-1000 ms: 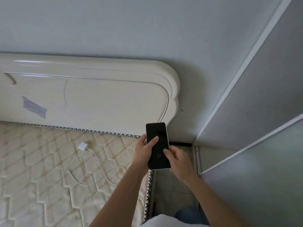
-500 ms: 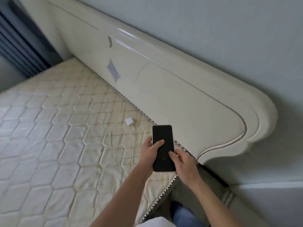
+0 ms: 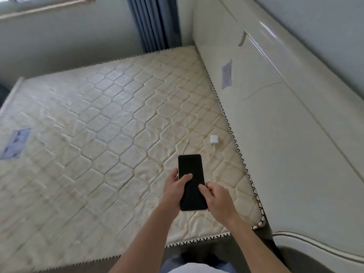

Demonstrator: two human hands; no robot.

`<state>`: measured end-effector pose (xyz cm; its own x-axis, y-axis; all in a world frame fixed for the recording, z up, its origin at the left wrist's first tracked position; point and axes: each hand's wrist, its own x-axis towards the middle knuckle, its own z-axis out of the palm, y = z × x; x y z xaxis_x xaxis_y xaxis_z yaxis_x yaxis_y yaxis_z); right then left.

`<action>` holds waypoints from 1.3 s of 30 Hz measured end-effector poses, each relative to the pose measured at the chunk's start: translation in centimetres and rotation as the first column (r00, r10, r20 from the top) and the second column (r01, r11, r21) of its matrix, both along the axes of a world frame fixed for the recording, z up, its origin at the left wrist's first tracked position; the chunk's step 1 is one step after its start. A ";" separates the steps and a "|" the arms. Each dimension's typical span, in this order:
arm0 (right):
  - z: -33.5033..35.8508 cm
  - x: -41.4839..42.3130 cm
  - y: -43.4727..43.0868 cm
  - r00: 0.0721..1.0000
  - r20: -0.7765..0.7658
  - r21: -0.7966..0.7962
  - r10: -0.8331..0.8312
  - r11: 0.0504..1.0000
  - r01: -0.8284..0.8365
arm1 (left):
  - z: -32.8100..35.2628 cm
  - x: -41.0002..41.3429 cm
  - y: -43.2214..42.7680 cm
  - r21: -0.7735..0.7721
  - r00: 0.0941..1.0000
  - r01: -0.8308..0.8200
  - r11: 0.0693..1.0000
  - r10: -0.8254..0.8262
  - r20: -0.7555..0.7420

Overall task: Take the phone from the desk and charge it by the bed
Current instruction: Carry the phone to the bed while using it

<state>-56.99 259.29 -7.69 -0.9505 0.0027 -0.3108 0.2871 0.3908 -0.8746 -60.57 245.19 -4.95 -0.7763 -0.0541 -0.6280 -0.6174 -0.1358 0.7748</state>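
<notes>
I hold a phone (image 3: 192,184) with a dark screen and a pale edge over the bare mattress (image 3: 98,134). My left hand (image 3: 174,189) grips its left side, thumb on the screen. Along its right side rests my right hand (image 3: 215,200), with a finger on the glass. A white charger plug (image 3: 214,139) lies on the mattress just beyond the phone, near the headboard. Its white cable (image 3: 211,157) runs down from the plug and passes behind the phone; the free end (image 3: 186,142) shows to the left.
The cream headboard (image 3: 285,125) runs along the right side of the bed. Blue curtains (image 3: 155,24) hang at the far corner under a window sill. A strip of floor separates me from the mattress edge.
The view has swung left from the wall corner and headboard to the whole mattress. Both hands keep the same hold on the phone. The charger now lies straight ahead of the phone.
</notes>
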 end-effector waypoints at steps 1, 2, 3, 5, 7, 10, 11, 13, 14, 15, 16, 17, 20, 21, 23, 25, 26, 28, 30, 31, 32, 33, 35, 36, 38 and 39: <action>-0.3 -0.2 -0.5 0.999 0.014 -0.010 0.032 0.999 -0.032 | -0.1 0.2 -0.7 -0.001 0.999 -0.032 0.999 0.032 -0.001; -0.6 -0.4 -1.1 0.998 0.023 -0.018 0.059 0.998 -0.059 | -0.3 0.4 -1.3 -0.001 0.998 -0.060 0.998 0.060 -0.003; -0.8 -0.7 -1.5 0.996 0.027 -0.014 0.083 0.996 -0.083 | -0.5 0.6 -1.9 -0.003 0.997 -0.081 0.997 0.081 -0.002; -1.4 -1.1 -2.5 0.992 0.026 0.010 0.125 0.992 -0.125 | -1.1 0.8 -3.1 -0.006 0.994 -0.110 0.994 0.110 0.008; -2.2 -1.6 -3.5 0.988 0.036 0.021 0.153 0.988 -0.154 | -1.9 0.8 -4.3 -0.004 0.992 -0.125 0.992 0.125 0.023; -3.4 -2.4 -4.9 0.983 0.071 0.034 0.169 0.984 -0.172 | -3.6 0.0 -5.8 -0.011 0.991 -0.133 0.991 0.133 0.031; -3.8 -2.7 -5.3 0.981 0.084 0.036 0.173 0.984 -0.176 | -4.1 -0.3 -6.1 -0.012 0.991 -0.132 0.991 0.132 0.033; -4.7 -3.5 -6.0 0.977 0.110 0.047 0.183 0.981 -0.189 | -5.6 -1.0 -7.0 -0.007 0.990 -0.131 0.991 0.131 0.055; -5.2 -3.8 -6.3 0.974 0.125 0.063 0.189 0.978 -0.198 | -6.6 -1.3 -7.3 -0.005 0.989 -0.129 0.992 0.129 0.070; -5.8 -4.2 -6.6 0.971 0.140 0.084 0.193 0.975 -0.206 | -7.5 -1.7 -7.5 -0.007 0.988 -0.127 0.992 0.127 0.091; -6.5 -4.6 -6.8 0.969 0.152 0.108 0.196 0.971 -0.213 | -8.6 -2.1 -7.7 -0.014 0.986 -0.124 0.992 0.124 0.112; -7.3 -5.0 -6.9 0.967 0.162 0.128 0.195 0.968 -0.216 | -9.7 -2.6 -7.8 -0.023 0.985 -0.115 0.993 0.117 0.130; -10.4 -6.1 -7.0 0.965 0.201 0.182 0.170 0.961 -0.207 | -13.2 -4.4 -7.7 -0.036 0.981 -0.077 0.996 0.083 0.173; -11.7 -6.4 -6.8 0.962 0.220 0.195 0.163 0.959 -0.207 | -14.5 -5.0 -7.5 -0.035 0.981 -0.065 0.997 0.070 0.182; -14.4 -7.3 -6.3 0.958 0.251 0.201 0.139 0.961 -0.192 | -17.3 -6.3 -6.9 -0.035 0.979 -0.036 0.999 0.042 0.198; -17.3 -8.2 -5.6 0.959 0.259 0.196 0.117 0.966 -0.171 | -20.3 -7.6 -6.1 -0.022 0.976 -0.014 1.000 0.019 0.216; -19.0 -8.9 -5.1 0.961 0.255 0.202 0.105 0.966 -0.159 | -22.1 -8.4 -5.6 -0.019 0.976 0.000 1.000 0.004 0.217; -22.3 -10.2 -3.9 0.963 0.250 0.227 0.105 0.960 -0.163 | -25.8 -9.8 -4.5 -0.019 0.974 0.009 1.000 -0.005 0.226; -25.9 -12.0 -2.7 0.965 0.240 0.250 0.103 0.954 -0.164 | -29.5 -11.7 -3.3 -0.013 0.974 0.026 1.000 -0.022 0.227; -27.8 -12.8 -2.2 0.965 0.241 0.263 0.102 0.950 -0.166 | -31.4 -12.6 -2.7 -0.013 0.974 0.035 0.999 -0.031 0.224; -29.7 -13.7 -1.7 0.965 0.243 0.272 0.098 0.948 -0.165 | -33.2 -13.5 -2.2 -0.017 0.976 0.047 0.999 -0.042 0.214; -31.4 -14.7 -1.3 0.966 0.244 0.274 0.089 0.949 -0.157 | -34.9 -14.5 -1.7 -0.020 0.978 0.056 0.998 -0.050 0.201; -34.8 -16.9 -0.5 0.969 0.238 0.285 0.063 0.949 -0.132 | -37.9 -16.7 -0.7 -0.039 0.982 0.074 0.997 -0.066 0.179; -36.2 -18.0 -0.1 0.971 0.232 0.293 0.056 0.948 -0.125 | -39.3 -17.8 -0.3 -0.054 0.983 0.081 0.995 -0.071 0.169; -38.8 -20.2 0.5 0.976 0.209 0.309 0.066 0.942 -0.131 | -41.7 -20.0 0.3 -0.071 0.986 0.081 0.994 -0.069 0.150; -39.9 -21.2 0.8 0.978 0.193 0.320 0.075 0.938 -0.135 | -42.6 -21.0 0.5 -0.077 0.988 0.080 0.994 -0.069 0.136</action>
<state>-78.22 260.05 -47.58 -0.8812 0.0369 -0.4712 0.3659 0.6843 -0.6308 -81.54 245.69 -47.55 -0.6897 -0.0550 -0.7220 -0.7219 -0.0253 0.6915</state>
